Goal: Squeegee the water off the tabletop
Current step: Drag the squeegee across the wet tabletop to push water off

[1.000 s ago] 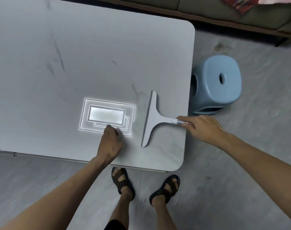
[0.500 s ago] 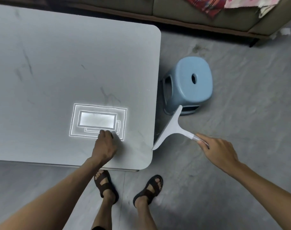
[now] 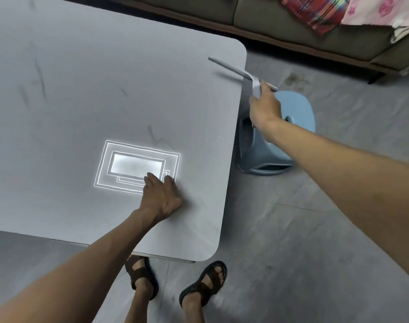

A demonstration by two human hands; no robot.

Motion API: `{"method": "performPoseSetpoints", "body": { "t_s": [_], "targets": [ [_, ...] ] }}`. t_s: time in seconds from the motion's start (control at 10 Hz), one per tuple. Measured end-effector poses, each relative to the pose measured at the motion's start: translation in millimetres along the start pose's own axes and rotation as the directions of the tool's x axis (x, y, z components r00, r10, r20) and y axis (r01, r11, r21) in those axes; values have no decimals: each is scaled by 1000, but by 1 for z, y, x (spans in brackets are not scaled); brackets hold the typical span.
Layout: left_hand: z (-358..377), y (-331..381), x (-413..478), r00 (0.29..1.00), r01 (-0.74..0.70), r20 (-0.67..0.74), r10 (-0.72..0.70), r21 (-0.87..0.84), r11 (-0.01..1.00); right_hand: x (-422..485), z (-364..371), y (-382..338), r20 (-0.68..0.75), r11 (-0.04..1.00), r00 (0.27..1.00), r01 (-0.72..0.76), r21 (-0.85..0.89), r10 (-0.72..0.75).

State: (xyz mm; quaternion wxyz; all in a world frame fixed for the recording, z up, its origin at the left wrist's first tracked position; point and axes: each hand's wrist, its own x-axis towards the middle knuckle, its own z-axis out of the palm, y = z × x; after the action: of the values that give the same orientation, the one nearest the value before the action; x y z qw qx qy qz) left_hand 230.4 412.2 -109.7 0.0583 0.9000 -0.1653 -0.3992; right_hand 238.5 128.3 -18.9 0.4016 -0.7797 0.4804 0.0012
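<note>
The grey tabletop (image 3: 105,89) fills the left of the view, with faint dark smears and a bright rectangular reflection of a light near my left hand. My right hand (image 3: 265,106) grips the handle of a white squeegee (image 3: 231,69), whose blade hangs over the table's far right corner, seen edge-on and blurred. Whether the blade touches the surface I cannot tell. My left hand (image 3: 161,194) rests knuckles-down on the tabletop near the front right, fingers curled, holding nothing.
A light blue plastic stool (image 3: 268,145) stands on the floor just right of the table, under my right forearm. A sofa (image 3: 292,22) with patterned cloths runs along the back. My sandalled feet (image 3: 175,283) stand at the table's front edge.
The squeegee was pulled off the right edge near the front, then carried up and back to the table's far right corner. My left hand stayed put on the table.
</note>
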Motion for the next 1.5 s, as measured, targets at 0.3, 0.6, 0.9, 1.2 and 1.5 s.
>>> {"method": "performPoseSetpoints", "body": {
  "t_s": [0.3,0.6,0.9,1.2,1.5],
  "targets": [
    [-7,1,11,988,87,136,-76,-72,994,50,43,-63,-24,978,1000,-6,-209,1],
    [-18,2,-4,983,32,180,-22,-52,998,-45,26,3,235,876,944,306,-373,-230],
    [-22,2,-23,993,3,115,3,-55,998,-142,-23,108,306,825,910,390,-408,-279],
    [-18,-9,-49,991,-110,84,105,53,993,-200,-65,168,356,829,909,363,-426,-216],
    [3,-37,-72,963,-243,140,229,90,966,-181,-95,132,383,695,876,470,-544,-294]
  ]
}}
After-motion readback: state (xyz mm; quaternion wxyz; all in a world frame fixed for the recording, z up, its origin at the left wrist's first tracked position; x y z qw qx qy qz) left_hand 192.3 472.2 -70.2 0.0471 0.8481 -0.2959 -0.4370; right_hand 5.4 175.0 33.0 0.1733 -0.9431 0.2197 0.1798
